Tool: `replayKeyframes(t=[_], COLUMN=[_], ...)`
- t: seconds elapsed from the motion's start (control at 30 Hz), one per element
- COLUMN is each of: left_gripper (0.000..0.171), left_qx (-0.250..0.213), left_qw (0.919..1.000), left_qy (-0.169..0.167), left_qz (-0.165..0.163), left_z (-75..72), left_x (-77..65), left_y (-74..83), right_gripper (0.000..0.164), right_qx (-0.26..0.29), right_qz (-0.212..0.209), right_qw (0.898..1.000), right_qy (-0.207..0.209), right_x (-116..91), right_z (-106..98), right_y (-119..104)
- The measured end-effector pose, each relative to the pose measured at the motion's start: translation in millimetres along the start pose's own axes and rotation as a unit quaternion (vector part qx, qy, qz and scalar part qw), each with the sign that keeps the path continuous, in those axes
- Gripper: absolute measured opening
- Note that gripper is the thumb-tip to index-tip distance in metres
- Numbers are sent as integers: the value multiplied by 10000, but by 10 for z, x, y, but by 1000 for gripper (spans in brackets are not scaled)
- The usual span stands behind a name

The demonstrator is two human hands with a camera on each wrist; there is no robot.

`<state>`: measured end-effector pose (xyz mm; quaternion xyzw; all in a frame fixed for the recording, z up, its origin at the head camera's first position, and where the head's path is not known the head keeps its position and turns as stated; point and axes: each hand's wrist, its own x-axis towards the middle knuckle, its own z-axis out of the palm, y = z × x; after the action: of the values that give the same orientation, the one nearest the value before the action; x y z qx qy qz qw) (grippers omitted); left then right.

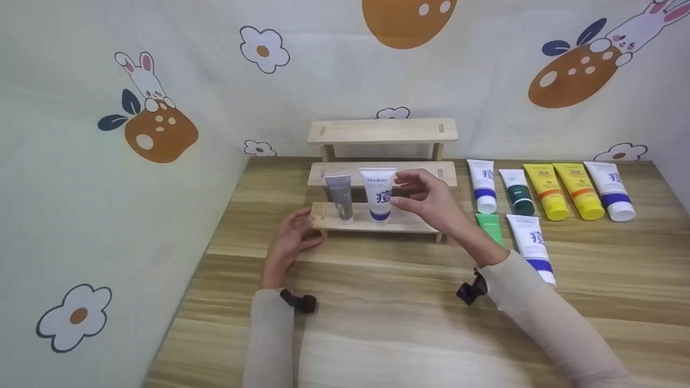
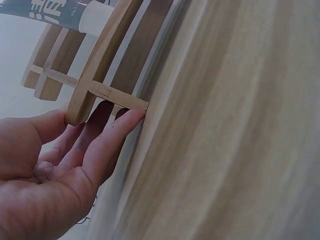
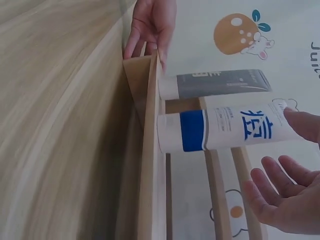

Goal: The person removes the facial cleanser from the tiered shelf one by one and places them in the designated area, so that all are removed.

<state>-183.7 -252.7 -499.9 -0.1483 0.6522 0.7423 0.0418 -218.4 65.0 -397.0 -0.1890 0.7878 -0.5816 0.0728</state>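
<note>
A three-step wooden display rack (image 1: 383, 132) stands against the back. On its lowest step a grey tube (image 1: 341, 200) and a white tube with a blue band (image 1: 378, 188) are upright on their caps, side by side. My left hand (image 1: 291, 240) holds the left end of that step; in the left wrist view the thumb meets the board's edge and the fingers reach around the leg. My right hand (image 1: 434, 202) is at the white tube's right side. Seen from the right wrist, its thumb (image 3: 302, 124) overlaps the tube's top end while the other fingers are spread apart from it.
Right of the rack, several tubes lie on the wood-grain table (image 1: 377, 323): white-and-blue (image 1: 481, 186), dark green (image 1: 517, 192), yellow ones (image 1: 545, 188), and a light green one (image 1: 489, 229) partly behind my right forearm. A patterned cloth (image 1: 323, 81) hangs behind and at the left.
</note>
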Motion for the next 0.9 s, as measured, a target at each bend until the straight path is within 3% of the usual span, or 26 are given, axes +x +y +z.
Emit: replayKeyframes(t=[0.33, 0.57, 0.9], left_gripper=[42, 41, 42], left_qx=[1, -26, -19], left_qw=[10000, 10000, 9999], left_qy=[34, 24, -44], left_qz=[20, 34, 136], left_z=[-1, -4, 2], left_x=[2, 7, -19], left_y=[-9, -19, -18], right_gripper=[50, 39, 28], right_qx=[89, -212, -437], right_qz=[98, 345, 133], right_qw=[9999, 9989, 9978], right_qy=[34, 231, 479], right_x=[84, 157, 170], right_z=[177, 272, 263], right_y=[-13, -3, 24])
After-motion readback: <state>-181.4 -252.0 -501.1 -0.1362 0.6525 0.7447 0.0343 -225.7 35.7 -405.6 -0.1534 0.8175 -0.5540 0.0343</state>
